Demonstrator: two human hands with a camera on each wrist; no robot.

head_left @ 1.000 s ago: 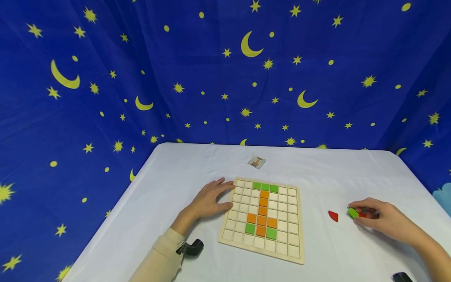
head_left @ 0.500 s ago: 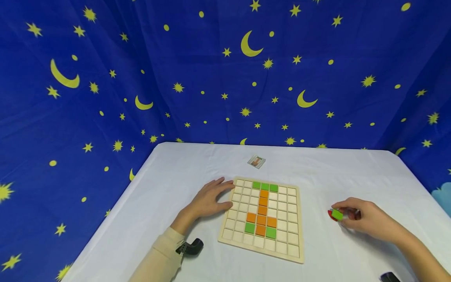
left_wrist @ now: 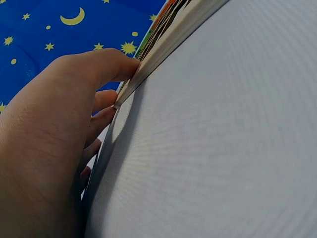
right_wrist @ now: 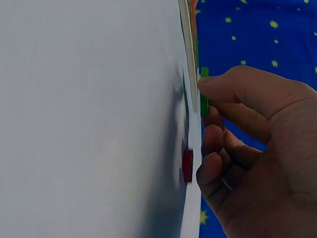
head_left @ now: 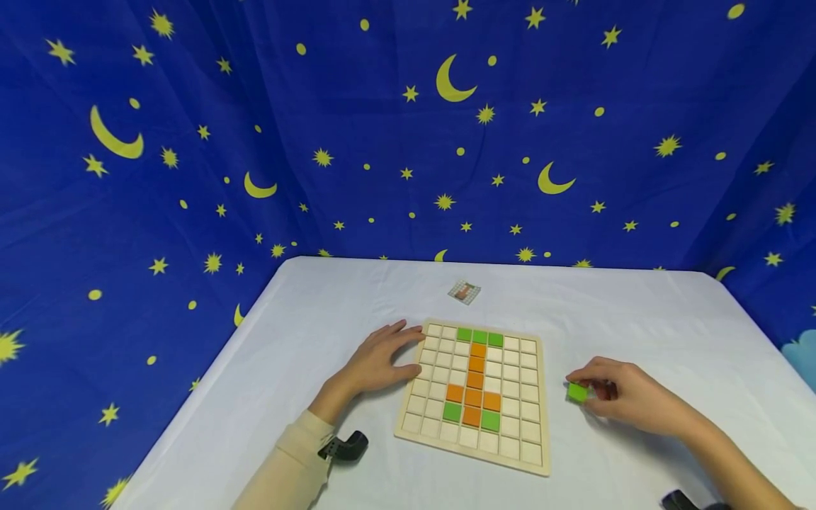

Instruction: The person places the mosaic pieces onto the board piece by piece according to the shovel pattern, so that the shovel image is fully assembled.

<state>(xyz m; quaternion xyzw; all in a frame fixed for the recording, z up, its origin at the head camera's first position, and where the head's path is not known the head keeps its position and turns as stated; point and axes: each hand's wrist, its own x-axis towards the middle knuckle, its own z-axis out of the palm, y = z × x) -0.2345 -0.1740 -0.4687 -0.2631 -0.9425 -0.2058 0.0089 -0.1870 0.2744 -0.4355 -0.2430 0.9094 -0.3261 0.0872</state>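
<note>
A square wooden grid board (head_left: 530, 412) lies on the white table, with green tiles (head_left: 480, 336) and orange tiles (head_left: 474, 380) set in some of its cells. My left hand (head_left: 376, 363) rests at the board's left edge, fingers extended; the left wrist view shows its thumb (left_wrist: 130, 68) touching the rim. Right of the board, my right hand (head_left: 627, 397) pinches a green square tile (head_left: 577, 393) between thumb and finger, apart from the board. In the right wrist view a red piece (right_wrist: 187, 166) shows near the curled lower fingers; the hand hides it in the head view.
A small card (head_left: 465, 292) printed with a grid pattern lies behind the board. A blue curtain (head_left: 382, 142) with yellow stars and moons stands behind and beside the table (head_left: 331, 312). A black wrist device (head_left: 344, 448) sits on the left sleeve.
My right hand has moved left toward the board with the green tile, passing over the red quarter-round piece that lay on the table. The left hand and board have stayed in place.
</note>
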